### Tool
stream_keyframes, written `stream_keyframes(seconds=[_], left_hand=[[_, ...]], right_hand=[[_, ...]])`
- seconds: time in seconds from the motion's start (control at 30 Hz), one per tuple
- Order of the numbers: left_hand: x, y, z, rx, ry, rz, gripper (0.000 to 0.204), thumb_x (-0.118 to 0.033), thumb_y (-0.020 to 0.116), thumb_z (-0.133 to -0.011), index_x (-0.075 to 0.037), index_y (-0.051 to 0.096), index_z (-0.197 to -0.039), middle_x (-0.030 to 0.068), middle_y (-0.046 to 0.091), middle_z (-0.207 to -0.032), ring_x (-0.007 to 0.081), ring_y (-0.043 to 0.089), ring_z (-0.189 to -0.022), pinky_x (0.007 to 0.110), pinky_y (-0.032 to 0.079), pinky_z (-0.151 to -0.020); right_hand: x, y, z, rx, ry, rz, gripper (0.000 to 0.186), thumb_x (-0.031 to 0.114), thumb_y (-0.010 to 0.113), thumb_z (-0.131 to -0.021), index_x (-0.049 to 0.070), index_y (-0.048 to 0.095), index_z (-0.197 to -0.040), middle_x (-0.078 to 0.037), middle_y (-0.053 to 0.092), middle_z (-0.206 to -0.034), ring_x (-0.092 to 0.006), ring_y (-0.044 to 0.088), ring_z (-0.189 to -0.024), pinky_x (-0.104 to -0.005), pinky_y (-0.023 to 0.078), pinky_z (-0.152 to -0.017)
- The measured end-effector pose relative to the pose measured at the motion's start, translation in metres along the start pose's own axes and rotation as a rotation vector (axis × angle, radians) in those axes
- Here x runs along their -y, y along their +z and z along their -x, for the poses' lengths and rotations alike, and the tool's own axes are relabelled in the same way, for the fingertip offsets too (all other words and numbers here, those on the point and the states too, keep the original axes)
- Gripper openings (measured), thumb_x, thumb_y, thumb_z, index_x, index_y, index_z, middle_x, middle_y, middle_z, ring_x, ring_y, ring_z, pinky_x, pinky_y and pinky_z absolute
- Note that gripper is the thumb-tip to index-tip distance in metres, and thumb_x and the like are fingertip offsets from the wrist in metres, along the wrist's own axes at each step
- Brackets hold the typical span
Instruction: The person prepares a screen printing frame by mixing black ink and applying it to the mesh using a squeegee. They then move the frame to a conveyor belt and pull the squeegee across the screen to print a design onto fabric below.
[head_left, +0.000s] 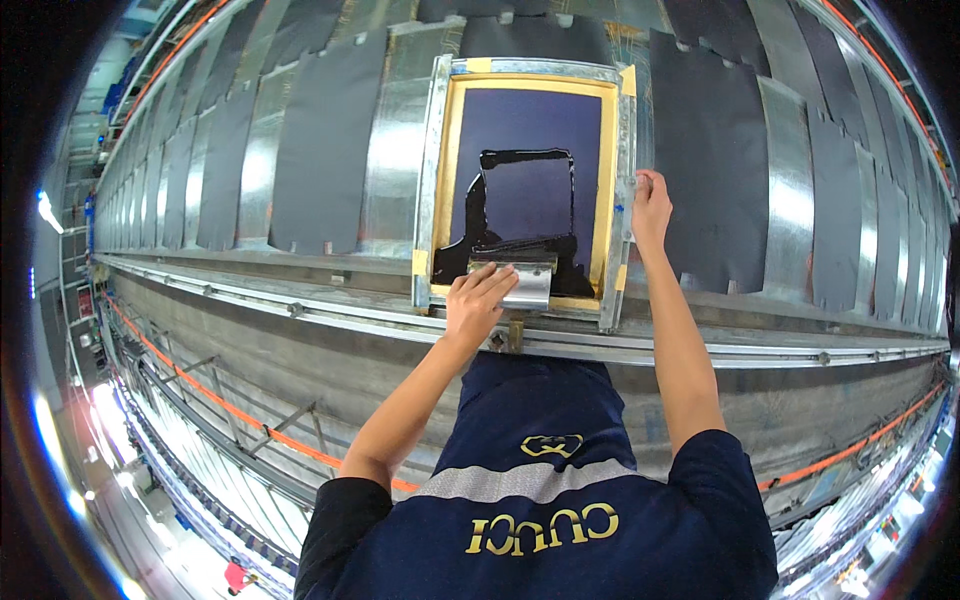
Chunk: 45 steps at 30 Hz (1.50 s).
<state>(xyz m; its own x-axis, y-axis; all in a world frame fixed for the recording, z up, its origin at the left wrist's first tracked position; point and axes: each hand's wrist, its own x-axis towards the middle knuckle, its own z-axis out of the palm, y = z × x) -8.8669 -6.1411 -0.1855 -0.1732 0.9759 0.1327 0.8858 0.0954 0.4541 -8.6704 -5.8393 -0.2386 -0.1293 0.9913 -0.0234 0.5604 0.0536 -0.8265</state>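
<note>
A framed printing screen with a dark purple mesh and yellow border lies on the long table, with glossy black ink along its lower part and around a rectangular outline. My left hand is closed on a metal squeegee at the screen's near edge, fingers over the blade's top. My right hand has its fingers curled at the right side of the metal frame, gripping it about halfway up.
Dark grey fabric panels lie in rows on the shiny table either side of the frame. A metal rail runs along the near edge. Orange conduits run beside the aisle below. A person in red is at the far lower left.
</note>
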Motion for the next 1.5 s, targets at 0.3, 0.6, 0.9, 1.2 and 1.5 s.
stream_keyframes(seconds=[0.3, 0.6, 0.9, 1.2, 1.5], left_hand=[[0.034, -0.002, -0.138, 0.078, -0.176, 0.07, 0.041, 0.0, 0.069, -0.079, -0.021, 0.081, -0.113, 0.0053, 0.079, -0.111, 0.0285, 0.074, -0.102, 0.049, 0.058, -0.088], [0.049, 0.028, -0.172, -0.074, -0.053, -0.168, 0.027, -0.005, 0.068, -0.081, -0.021, 0.082, -0.099, 0.0018, 0.077, -0.091, 0.0258, 0.073, -0.086, 0.043, 0.055, -0.076], [0.033, 0.017, -0.12, -0.099, -0.022, 0.042, 0.039, 0.001, 0.074, -0.073, -0.02, 0.083, -0.104, 0.0001, 0.08, -0.108, 0.0234, 0.074, -0.098, 0.042, 0.057, -0.08], [0.053, 0.022, -0.198, -0.017, -0.106, -0.135, 0.032, -0.006, 0.067, -0.083, -0.023, 0.083, -0.105, 0.0052, 0.077, -0.096, 0.0302, 0.073, -0.091, 0.046, 0.058, -0.079], [0.012, 0.02, -0.063, -0.052, 0.084, -0.032, 0.03, -0.005, 0.073, -0.078, -0.018, 0.078, -0.104, -0.0025, 0.077, -0.111, 0.0217, 0.07, -0.098, 0.042, 0.054, -0.081]], right_hand=[[0.004, -0.001, 0.001, -0.018, 0.034, 0.043, 0.018, 0.02, 0.056, -0.109, 0.01, 0.068, -0.118, -0.02, 0.069, -0.084, -0.0329, 0.069, -0.074, -0.044, 0.051, -0.071], [0.008, 0.0, -0.001, 0.047, 0.115, -0.001, 0.017, 0.02, 0.058, -0.109, 0.008, 0.067, -0.117, -0.015, 0.063, -0.075, -0.0229, 0.059, -0.065, -0.039, 0.047, -0.067], [0.012, -0.005, 0.0, -0.011, 0.084, 0.019, 0.02, 0.023, 0.057, -0.11, 0.008, 0.068, -0.117, -0.015, 0.065, -0.077, -0.0216, 0.057, -0.063, -0.0411, 0.048, -0.066], [0.006, -0.003, 0.001, 0.005, 0.034, 0.012, 0.017, 0.02, 0.058, -0.108, 0.008, 0.068, -0.115, -0.018, 0.07, -0.086, -0.0278, 0.068, -0.072, -0.0412, 0.052, -0.071], [-0.012, -0.004, -0.009, 0.056, 0.103, -0.05, 0.019, 0.02, 0.059, -0.108, 0.007, 0.071, -0.114, -0.013, 0.067, -0.083, -0.0207, 0.062, -0.071, -0.0383, 0.05, -0.07]])
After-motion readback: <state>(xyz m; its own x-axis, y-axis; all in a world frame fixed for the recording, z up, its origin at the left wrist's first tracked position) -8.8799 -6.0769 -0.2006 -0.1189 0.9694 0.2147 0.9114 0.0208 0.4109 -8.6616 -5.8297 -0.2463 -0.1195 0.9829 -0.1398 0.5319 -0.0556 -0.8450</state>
